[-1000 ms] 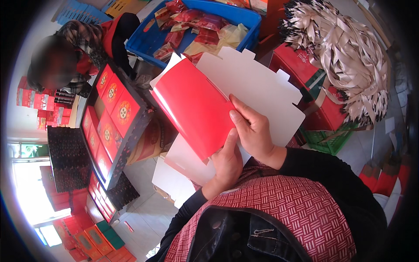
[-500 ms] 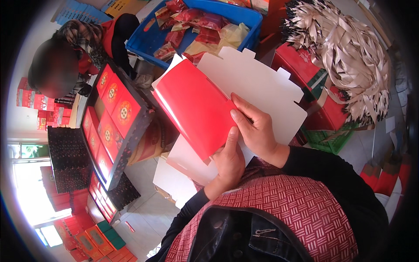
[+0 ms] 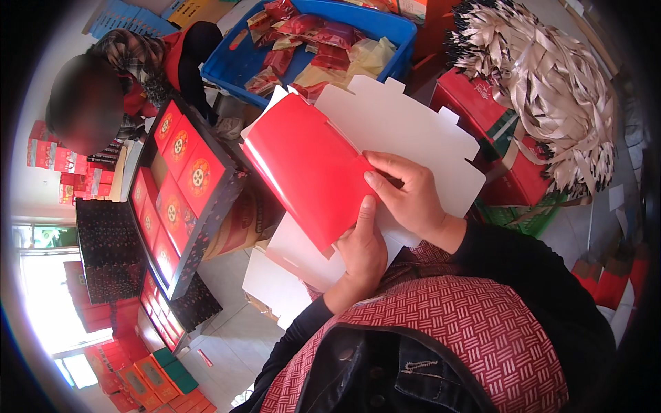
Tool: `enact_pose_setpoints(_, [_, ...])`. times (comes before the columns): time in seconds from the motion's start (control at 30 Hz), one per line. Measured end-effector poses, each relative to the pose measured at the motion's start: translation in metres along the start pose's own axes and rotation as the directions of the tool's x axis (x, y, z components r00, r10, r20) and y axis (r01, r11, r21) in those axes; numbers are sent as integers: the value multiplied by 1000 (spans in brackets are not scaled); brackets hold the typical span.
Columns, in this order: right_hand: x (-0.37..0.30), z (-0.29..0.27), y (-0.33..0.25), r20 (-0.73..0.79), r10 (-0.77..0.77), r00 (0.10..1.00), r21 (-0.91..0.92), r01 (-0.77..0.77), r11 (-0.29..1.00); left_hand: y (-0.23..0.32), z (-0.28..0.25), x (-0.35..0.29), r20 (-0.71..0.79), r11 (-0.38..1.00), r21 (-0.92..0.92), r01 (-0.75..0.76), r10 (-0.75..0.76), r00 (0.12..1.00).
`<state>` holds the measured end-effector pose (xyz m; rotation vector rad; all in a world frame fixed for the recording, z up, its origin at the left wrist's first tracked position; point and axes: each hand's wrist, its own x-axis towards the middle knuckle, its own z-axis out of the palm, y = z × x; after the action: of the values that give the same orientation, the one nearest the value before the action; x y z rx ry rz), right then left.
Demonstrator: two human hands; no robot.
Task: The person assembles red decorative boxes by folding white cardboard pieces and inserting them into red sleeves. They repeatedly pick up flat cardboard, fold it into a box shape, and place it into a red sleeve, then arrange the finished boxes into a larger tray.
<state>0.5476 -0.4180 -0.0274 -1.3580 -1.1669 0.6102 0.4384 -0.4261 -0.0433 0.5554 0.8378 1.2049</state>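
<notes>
A glossy red carton blank (image 3: 306, 165), white on its inner side, is bent into a curve in front of me. With the thumb on top, my left hand (image 3: 361, 255) is closed on its near right corner. My right hand (image 3: 413, 196) pinches the right edge between thumb and forefinger, close to a small slot and tab. Under the red piece lie flat white card blanks (image 3: 406, 124) with notched edges and tabs. The fingers beneath the carton are partly hidden.
A blue crate (image 3: 303, 82) beyond holds red and yellow packets. At the left, a person (image 3: 138, 58) leans over a dark tray (image 3: 196, 258) of red boxes. Right of me, beige ribbon handles (image 3: 544, 82) are heaped on red boxes (image 3: 475, 103) above a green basket (image 3: 527, 220).
My right hand has shifted very slightly along the carton's right edge. Both hands keep their hold, and the carton stays nearly in place.
</notes>
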Motion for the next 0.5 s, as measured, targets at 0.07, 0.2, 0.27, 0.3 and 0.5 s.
enact_pose_setpoints(0.07, [4,-6,-3,64,79,995,42,-82,996,2,4,-1,8,1000,-3,-10,10,1000])
enact_pose_setpoints(0.2, [4,-5,-3,38,-7,999,-29,8,1000,2,5,-2,17,999,-26,-23,24,1000])
enact_pose_setpoints(0.27, [4,-2,-2,7,-94,996,-77,94,993,3,5,-2,20,999,-25,-29,29,999])
enact_pose_setpoints(0.3, [5,-2,-2,-8,-138,990,-103,136,985,4,5,-2,28,999,-27,-24,25,999])
enact_pose_setpoints(0.5, [9,-4,0,21,-162,987,-169,163,972,1,3,2,87,987,-157,37,-24,996])
